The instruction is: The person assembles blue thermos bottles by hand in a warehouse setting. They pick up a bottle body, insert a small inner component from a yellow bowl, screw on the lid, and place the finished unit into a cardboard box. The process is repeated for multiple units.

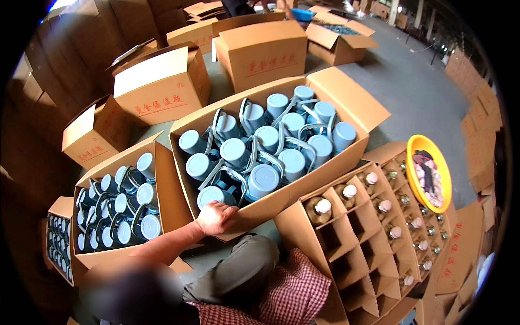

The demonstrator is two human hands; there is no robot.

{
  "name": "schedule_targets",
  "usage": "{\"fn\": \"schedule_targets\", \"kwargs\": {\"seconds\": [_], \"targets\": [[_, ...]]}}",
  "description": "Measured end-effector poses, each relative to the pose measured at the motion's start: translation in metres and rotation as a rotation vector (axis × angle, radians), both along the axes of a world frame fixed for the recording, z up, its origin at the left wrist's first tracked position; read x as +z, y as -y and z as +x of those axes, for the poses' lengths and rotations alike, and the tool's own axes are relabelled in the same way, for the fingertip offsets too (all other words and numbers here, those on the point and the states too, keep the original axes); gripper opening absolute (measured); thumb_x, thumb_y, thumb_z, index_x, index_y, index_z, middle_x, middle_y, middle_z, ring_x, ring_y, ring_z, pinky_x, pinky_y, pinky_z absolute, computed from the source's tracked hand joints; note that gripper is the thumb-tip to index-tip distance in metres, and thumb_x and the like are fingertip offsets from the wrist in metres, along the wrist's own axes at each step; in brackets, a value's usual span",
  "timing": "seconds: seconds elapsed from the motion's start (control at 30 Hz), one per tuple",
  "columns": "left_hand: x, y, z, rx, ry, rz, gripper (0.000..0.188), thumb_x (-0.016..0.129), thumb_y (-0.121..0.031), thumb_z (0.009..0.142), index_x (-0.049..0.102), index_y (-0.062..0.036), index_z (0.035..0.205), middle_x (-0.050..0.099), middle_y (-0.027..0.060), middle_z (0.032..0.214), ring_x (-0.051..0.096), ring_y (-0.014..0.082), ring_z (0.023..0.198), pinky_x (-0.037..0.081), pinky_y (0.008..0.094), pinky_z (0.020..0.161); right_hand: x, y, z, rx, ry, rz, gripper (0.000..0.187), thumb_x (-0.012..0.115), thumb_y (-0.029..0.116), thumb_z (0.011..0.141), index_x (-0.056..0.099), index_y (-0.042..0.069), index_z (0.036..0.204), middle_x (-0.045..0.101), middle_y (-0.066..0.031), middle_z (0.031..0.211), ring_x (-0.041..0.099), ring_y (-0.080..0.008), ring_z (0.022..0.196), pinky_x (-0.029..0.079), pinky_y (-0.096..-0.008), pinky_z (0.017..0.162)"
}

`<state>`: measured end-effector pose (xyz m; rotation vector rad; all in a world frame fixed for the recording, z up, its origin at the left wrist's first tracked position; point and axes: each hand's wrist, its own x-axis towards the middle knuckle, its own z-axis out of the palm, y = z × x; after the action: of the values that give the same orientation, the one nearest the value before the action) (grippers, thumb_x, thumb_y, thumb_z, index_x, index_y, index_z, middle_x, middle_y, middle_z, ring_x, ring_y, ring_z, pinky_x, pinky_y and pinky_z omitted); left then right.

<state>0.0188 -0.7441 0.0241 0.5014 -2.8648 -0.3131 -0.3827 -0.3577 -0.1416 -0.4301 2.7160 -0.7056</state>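
Warehouse floor point(411, 92) of grey concrete, crowded with brown cardboard boxes, some sealed and some open. At centre, a large open carton point(303, 189) holds blue-grey flask casings point(264, 180) with looped handles, lying close together with their round ends up. One hand point(215, 218) reaches in from the lower left along a bare forearm; it rests on the near rim of this carton, fingers loosely curled over the edge, just beside the nearest casing point(213, 196). Whether it grips anything cannot be told. Which hand it is cannot be told either, and no second hand is in view. To the left, a smaller open carton point(165, 189) contains more such casings. To the right, a divided carton point(346, 249) has glass flask liners point(318, 210) with pale caps standing in some cells; the near cells are bare. Beyond it sits a yellow basin point(414, 179) with pinkish pieces inside. A checked red cloth point(295, 295) lies at the lower edge.
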Motion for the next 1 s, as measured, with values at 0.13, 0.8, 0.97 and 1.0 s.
{"fn": "schedule_targets", "kwargs": {"seconds": [0.13, 0.8, 0.97, 1.0], "targets": [[-0.005, 0.004, -0.005, 0.01, 0.061, -0.036, 0.035, 0.063, -0.027, 0.072, 0.054, -0.008, 0.1, 0.061, 0.0093, 0.079, 0.061, 0.0274, 0.079, 0.046, 0.0401, 0.068, 0.05, 0.005, 0.029, -0.004, -0.021, -0.136, 0.022, 0.053, 0.011, 0.089, 0.065, -0.004, 0.1, 0.068, -0.0119, 0.092, 0.065, -0.019, 0.083, 0.052, -0.0299, 0.074], [-0.002, -0.005, 0.007, 0.293, -0.168, 0.398, 0.036, 0.067, -0.038, 0.073, 0.066, -0.0106, 0.097, 0.067, 0.0149, 0.089, 0.064, 0.0331, 0.084, 0.049, 0.04, 0.077, 0.117, -0.05, 0.223, -0.149, 0.348, -0.634, 0.023, 0.052, 0.01, 0.089, 0.064, -0.004, 0.102, 0.068, -0.0122, 0.095, 0.065, -0.0192, 0.085, 0.052, -0.03, 0.076], [0.026, -0.013, 0.014, 0.352, -0.539, 0.654, 0.022, 0.068, -0.011, 0.075, 0.066, -0.0008, 0.094, 0.068, 0.0127, 0.083, 0.065, 0.0207, 0.076, 0.049, 0.0307, 0.073, 0.15, -0.009, 0.215, -0.056, 0.393, -0.803, 0.023, 0.051, 0.01, 0.089, 0.064, -0.004, 0.102, 0.068, -0.0123, 0.096, 0.065, -0.0193, 0.086, 0.052, -0.0301, 0.076], [0.032, -0.019, 0.015, 0.312, -0.565, 0.717, 0.021, 0.067, -0.009, 0.076, 0.066, -0.0001, 0.094, 0.068, 0.0118, 0.083, 0.065, 0.0191, 0.076, 0.049, 0.0299, 0.073, 0.155, -0.006, 0.216, -0.051, 0.409, -0.82, 0.023, 0.051, 0.01, 0.089, 0.064, -0.004, 0.102, 0.068, -0.0123, 0.096, 0.065, -0.0193, 0.086, 0.052, -0.0301, 0.077]]}}
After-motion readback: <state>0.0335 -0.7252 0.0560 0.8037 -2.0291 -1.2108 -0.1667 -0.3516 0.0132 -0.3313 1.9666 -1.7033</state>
